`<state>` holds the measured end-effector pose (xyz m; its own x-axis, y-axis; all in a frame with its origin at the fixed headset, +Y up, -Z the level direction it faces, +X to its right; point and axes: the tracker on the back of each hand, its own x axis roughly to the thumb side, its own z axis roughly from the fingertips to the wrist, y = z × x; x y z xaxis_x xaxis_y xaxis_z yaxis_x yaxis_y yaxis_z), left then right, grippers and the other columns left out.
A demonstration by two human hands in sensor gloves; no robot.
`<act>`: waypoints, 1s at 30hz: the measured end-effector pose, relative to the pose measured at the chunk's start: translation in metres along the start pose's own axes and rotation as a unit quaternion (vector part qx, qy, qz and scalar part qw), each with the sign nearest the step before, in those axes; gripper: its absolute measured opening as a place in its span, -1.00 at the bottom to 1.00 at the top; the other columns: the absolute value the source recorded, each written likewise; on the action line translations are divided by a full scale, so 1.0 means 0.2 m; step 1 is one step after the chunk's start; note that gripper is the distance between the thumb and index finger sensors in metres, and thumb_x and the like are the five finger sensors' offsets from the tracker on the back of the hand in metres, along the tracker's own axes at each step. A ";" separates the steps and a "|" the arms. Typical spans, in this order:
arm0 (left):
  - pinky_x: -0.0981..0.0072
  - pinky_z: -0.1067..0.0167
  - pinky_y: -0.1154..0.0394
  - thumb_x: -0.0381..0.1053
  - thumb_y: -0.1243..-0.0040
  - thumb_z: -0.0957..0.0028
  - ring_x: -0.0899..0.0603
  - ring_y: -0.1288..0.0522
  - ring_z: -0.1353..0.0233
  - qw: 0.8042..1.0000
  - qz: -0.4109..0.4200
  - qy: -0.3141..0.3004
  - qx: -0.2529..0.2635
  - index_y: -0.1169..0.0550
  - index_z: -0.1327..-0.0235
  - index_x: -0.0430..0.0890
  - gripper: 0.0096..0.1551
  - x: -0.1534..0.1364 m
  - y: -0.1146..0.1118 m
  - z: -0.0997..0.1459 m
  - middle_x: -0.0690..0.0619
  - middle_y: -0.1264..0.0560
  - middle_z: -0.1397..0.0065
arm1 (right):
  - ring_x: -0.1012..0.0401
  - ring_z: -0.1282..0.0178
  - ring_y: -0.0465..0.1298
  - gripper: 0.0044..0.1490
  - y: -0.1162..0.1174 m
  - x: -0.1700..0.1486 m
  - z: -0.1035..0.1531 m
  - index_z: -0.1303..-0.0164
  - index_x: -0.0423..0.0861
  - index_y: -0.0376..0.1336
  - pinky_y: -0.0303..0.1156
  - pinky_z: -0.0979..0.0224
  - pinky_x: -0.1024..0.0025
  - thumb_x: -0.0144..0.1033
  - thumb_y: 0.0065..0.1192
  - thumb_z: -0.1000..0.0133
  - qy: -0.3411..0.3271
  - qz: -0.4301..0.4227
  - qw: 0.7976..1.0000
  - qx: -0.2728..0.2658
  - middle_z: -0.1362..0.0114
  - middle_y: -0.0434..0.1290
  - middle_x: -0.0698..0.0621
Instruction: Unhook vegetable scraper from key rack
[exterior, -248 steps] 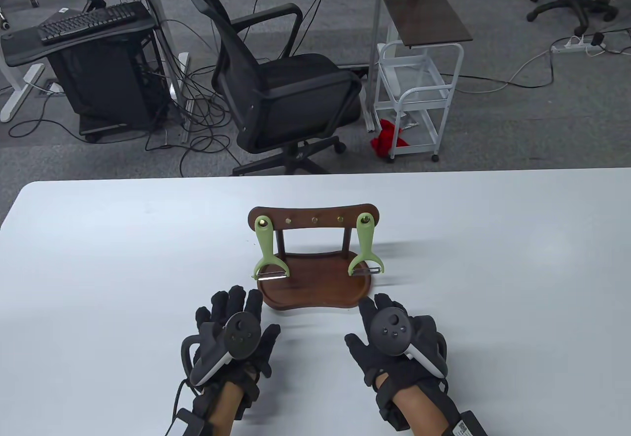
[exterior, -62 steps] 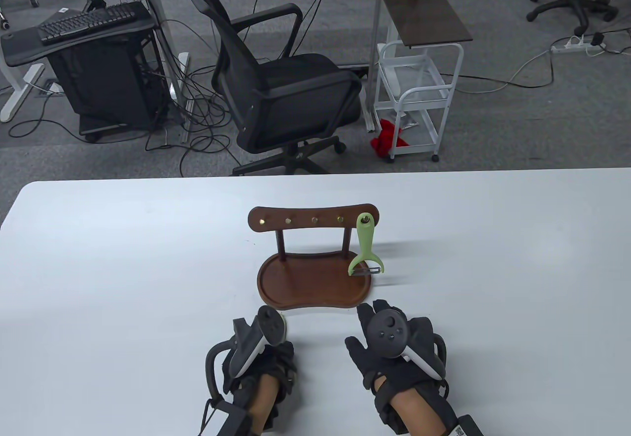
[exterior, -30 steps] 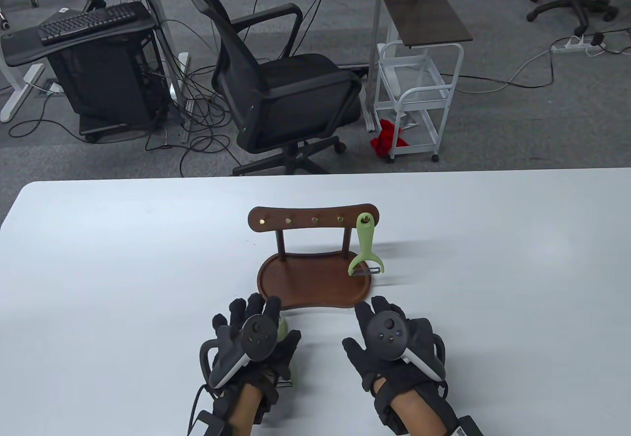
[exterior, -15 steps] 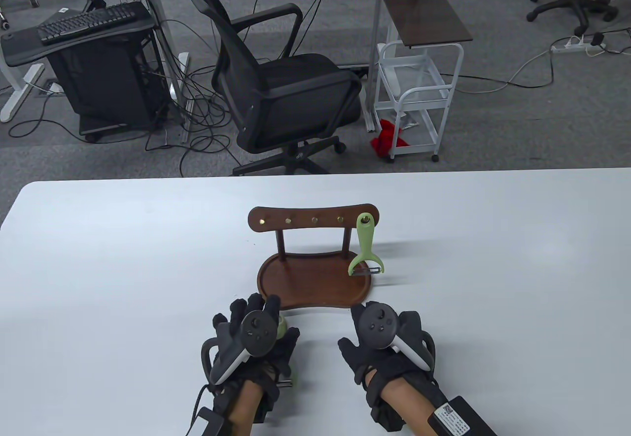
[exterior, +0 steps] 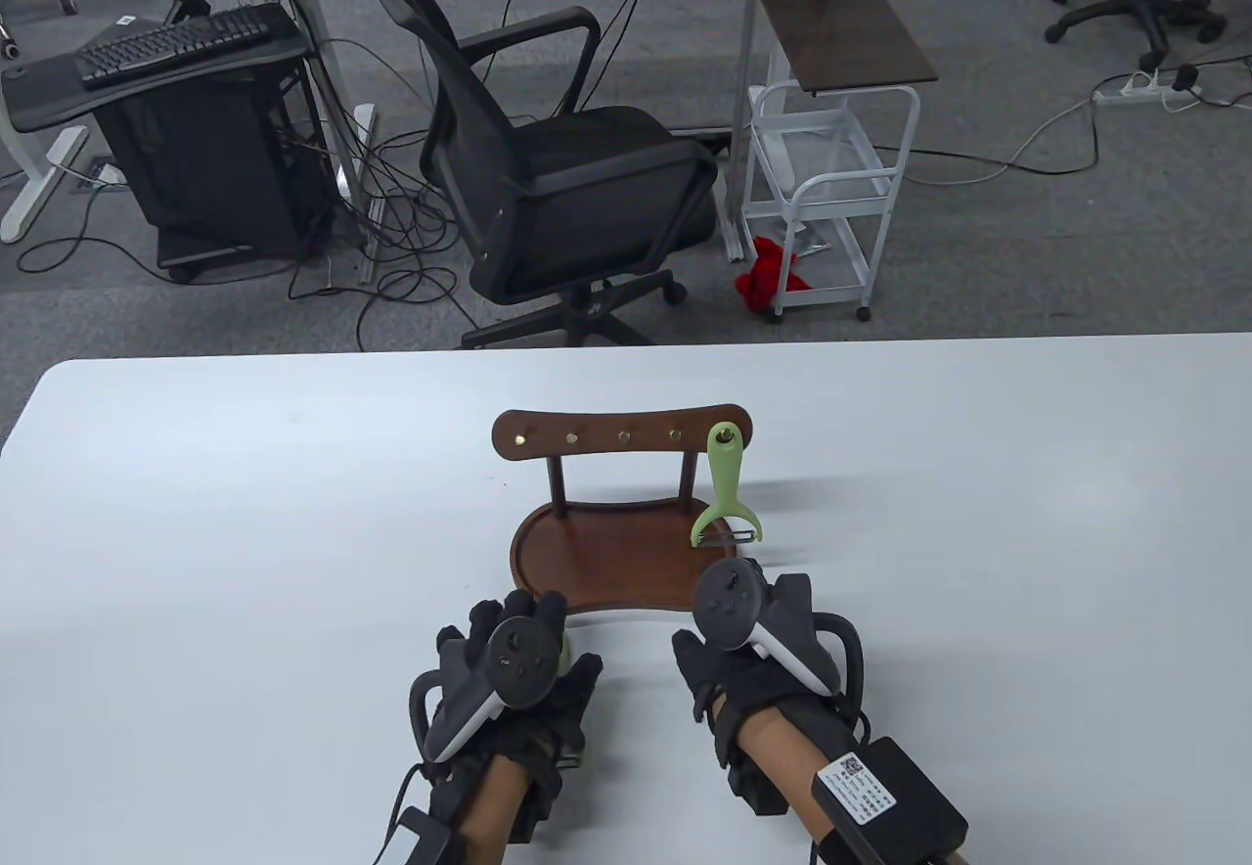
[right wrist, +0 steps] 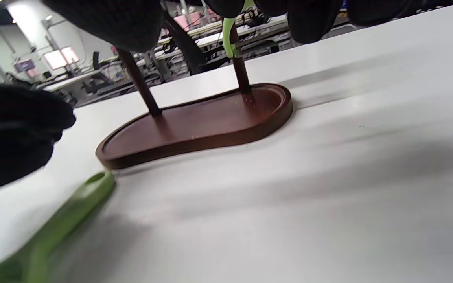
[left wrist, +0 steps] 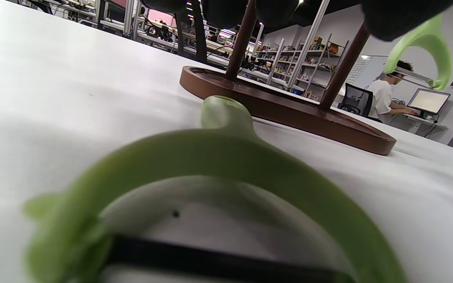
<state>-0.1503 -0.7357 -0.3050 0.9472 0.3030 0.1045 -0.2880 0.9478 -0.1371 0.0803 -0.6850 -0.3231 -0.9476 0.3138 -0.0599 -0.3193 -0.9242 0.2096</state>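
Observation:
The wooden key rack (exterior: 622, 432) stands mid-table on its tray base (exterior: 587, 567). One green vegetable scraper (exterior: 725, 488) hangs from the rightmost hook. A second green scraper (left wrist: 210, 177) lies flat on the table in front of the rack, mostly hidden under my left hand (exterior: 528, 615). A bit of it shows in the table view (exterior: 566, 652) and its handle shows in the right wrist view (right wrist: 73, 208). My left hand hovers over it with fingers spread and no grip. My right hand (exterior: 773, 591) is open and empty at the tray's front right, just below the hanging scraper.
The white table (exterior: 196, 532) stretches wide on both sides of the rack. Beyond its far edge are a black office chair (exterior: 558, 170) and a white cart (exterior: 831, 170).
My right hand has risen and moved forward to the tray's front right corner, closer to the hanging scraper. My left hand stays over the scraper on the table, shifted slightly right.

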 end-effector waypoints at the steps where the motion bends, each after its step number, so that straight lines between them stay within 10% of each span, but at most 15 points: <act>1: -0.69 -0.34 0.17 0.32 -0.12 -0.11 -0.58 0.04 -0.65 1.000 -0.002 -0.002 -0.002 -0.12 -0.64 0.00 -0.09 0.01 0.00 0.00 -0.21 -0.02 -0.68 | -0.23 -0.55 0.14 -0.05 -0.01 0.00 -0.01 -0.53 -0.12 -0.11 0.14 -0.45 -0.30 0.03 0.14 -0.06 0.011 -0.006 1.000 -0.005 -0.67 -0.13 -0.25; 30: -0.68 -0.35 0.16 0.30 -0.10 -0.13 -0.56 -0.01 -0.64 1.000 0.016 -0.002 -0.006 -0.13 -0.63 -0.01 -0.12 0.02 0.00 -0.01 -0.22 -0.04 -0.67 | 0.05 -0.20 0.42 -0.03 -0.19 -0.02 -0.36 -0.44 -0.04 0.05 0.40 -0.20 0.09 0.26 0.23 0.05 0.186 -0.031 0.974 -0.128 -0.56 0.16 -0.12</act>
<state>-0.1471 -0.7350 -0.3066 0.9367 0.3343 0.1041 -0.3171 0.9360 -0.1527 0.0964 -0.6666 -0.4005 -0.8495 0.3145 -0.4236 -0.3234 -0.9448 -0.0528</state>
